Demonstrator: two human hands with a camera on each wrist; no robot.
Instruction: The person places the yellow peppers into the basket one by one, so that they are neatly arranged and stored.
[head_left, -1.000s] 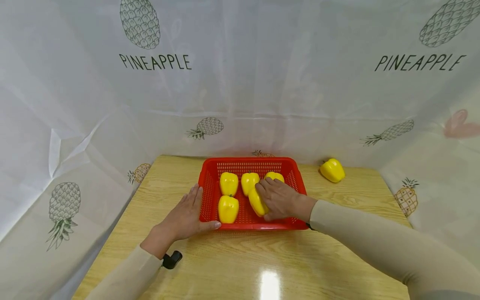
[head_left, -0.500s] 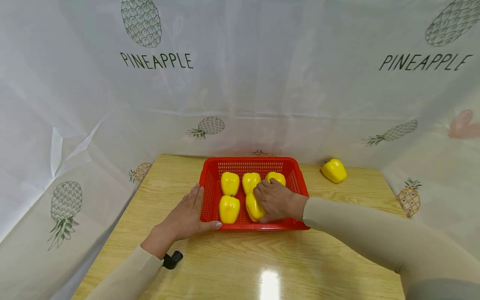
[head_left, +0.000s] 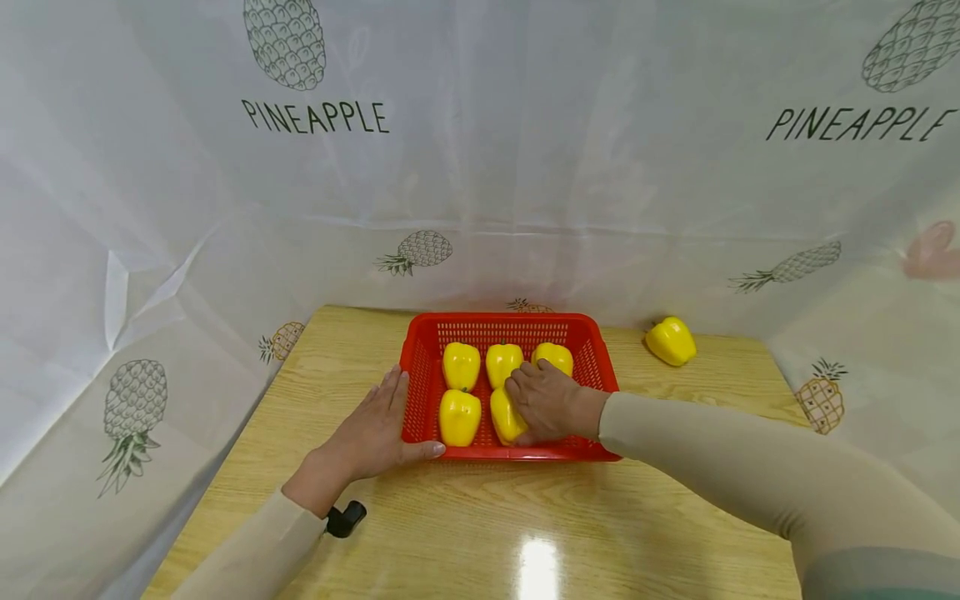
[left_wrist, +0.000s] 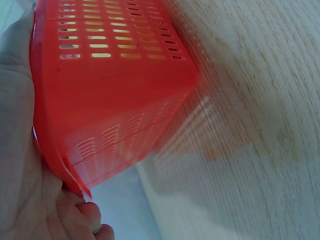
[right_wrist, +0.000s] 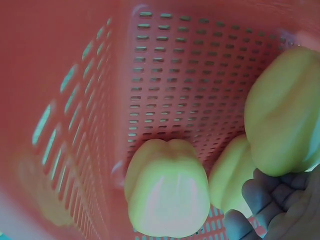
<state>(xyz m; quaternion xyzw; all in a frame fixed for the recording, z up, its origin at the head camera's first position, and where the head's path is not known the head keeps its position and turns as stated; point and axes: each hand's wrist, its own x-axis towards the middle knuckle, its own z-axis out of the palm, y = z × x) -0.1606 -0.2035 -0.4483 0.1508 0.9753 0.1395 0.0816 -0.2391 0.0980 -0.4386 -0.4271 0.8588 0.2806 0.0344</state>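
Observation:
In the head view a red plastic basket [head_left: 555, 453] holds several yellow bell peppers. My right hand [head_left: 546, 403] grips one bell pepper [head_left: 506, 417] at the front middle of the basket; in the right wrist view my fingers are at the lower end of this held pepper [right_wrist: 282, 115]. Left of it sits a front pepper [head_left: 460, 418]. Behind stand a left pepper [head_left: 461, 365], a middle pepper [head_left: 503, 363] and a right pepper [head_left: 553, 357], partly covered by my hand. My left hand [head_left: 367, 433] rests on the basket's front left corner, fingers straight along the side, thumb along the front rim.
Another yellow bell pepper [head_left: 671, 341] lies on the wooden table [head_left: 450, 525], right of the basket near the back edge. A pale curtain printed with pineapples [head_left: 525, 183] hangs around the back and sides. A black wrist device [head_left: 346, 519] is strapped at my left wrist.
My right hand has brought its pepper slightly down and left within the basket, toward the front wall, and the pepper stands less slanted. My left hand stays on the corner.

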